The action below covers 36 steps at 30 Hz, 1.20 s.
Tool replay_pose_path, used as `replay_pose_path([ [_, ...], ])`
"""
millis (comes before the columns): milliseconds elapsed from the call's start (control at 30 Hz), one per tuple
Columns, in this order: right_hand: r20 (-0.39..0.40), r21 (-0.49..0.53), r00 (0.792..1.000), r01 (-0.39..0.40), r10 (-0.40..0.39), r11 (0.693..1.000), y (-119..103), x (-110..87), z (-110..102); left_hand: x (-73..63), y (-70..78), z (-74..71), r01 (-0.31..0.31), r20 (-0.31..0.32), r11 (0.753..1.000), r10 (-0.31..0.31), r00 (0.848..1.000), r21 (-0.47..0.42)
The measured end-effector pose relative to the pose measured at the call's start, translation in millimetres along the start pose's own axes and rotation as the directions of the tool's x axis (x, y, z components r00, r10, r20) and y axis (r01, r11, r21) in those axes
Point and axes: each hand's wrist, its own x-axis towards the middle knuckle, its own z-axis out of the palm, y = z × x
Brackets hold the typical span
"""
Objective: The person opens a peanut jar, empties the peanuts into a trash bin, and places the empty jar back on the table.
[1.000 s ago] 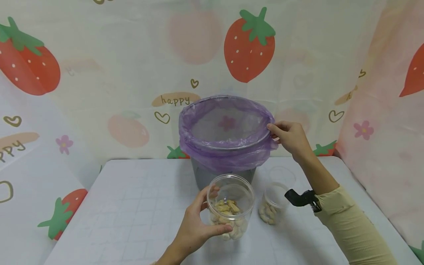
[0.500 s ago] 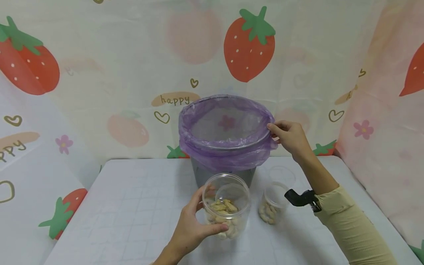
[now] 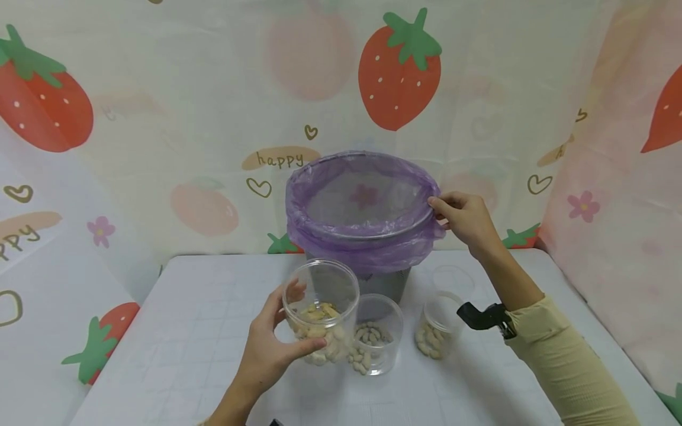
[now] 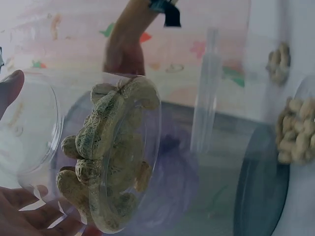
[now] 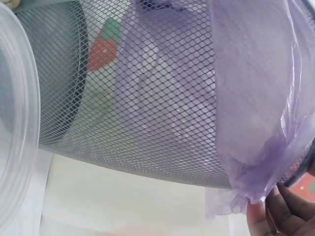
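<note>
My left hand (image 3: 266, 346) holds a clear plastic jar (image 3: 348, 287) tilted slightly, fingers around one side and thumb across the front. Peanuts in their shells (image 4: 101, 130) lie in its bottom, seen close in the left wrist view. Just right of it on the table stands a second clear jar (image 3: 391, 337) with peanuts, partly hidden by the held one. Behind them is a grey mesh waste bin (image 5: 162, 98) lined with a purple plastic bag (image 3: 367, 251), folded over the rim. At the rim's right side my right hand (image 3: 466, 219) pinches the bag.
A smaller clear jar (image 3: 442, 316) with peanuts stands on the white table (image 3: 213, 331), right of the second jar. A faint clear ring or lid (image 3: 453, 278) lies behind it. A strawberry-print cloth (image 3: 224, 71) hangs at the back and sides.
My left hand has carried its jar left and slightly up, bringing the second jar with peanuts into view. My right hand stays at the bin's rim.
</note>
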Motion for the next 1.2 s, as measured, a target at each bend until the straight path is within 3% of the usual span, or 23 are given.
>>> replay_pose_path([
  [200,0.0,0.009,1.0,0.004,-0.004,1.0,-2,0.2,2,15.0,-6.1,-27.9,0.018,-0.094,0.999,-0.014,0.995,0.046],
  [433,0.009,0.01,1.0,-0.002,0.002,1.0,-3,1.7,6,34.8,-20.3,-62.2,0.083,-0.209,0.993,-0.064,0.976,0.083],
  [533,0.01,0.006,1.0,-0.003,0.003,1.0,-3,2.7,6,47.5,-27.3,-77.5,0.096,-0.229,0.99,-0.07,0.971,0.108],
  [833,0.006,0.014,1.0,-0.004,0.004,1.0,0,1.2,3,96.1,-36.8,-108.0,0.098,-0.214,0.973,-0.053,0.975,0.207],
  [1033,-0.01,0.029,1.0,-0.001,0.001,1.0,1,-0.8,1,128.7,-25.0,-121.2,0.035,-0.162,0.951,0.016,0.987,0.309],
  [1200,-0.011,0.035,1.0,0.008,-0.008,0.999,2,-0.5,2,150.7,-9.0,-130.1,-0.006,-0.137,0.915,0.067,0.988,0.404],
])
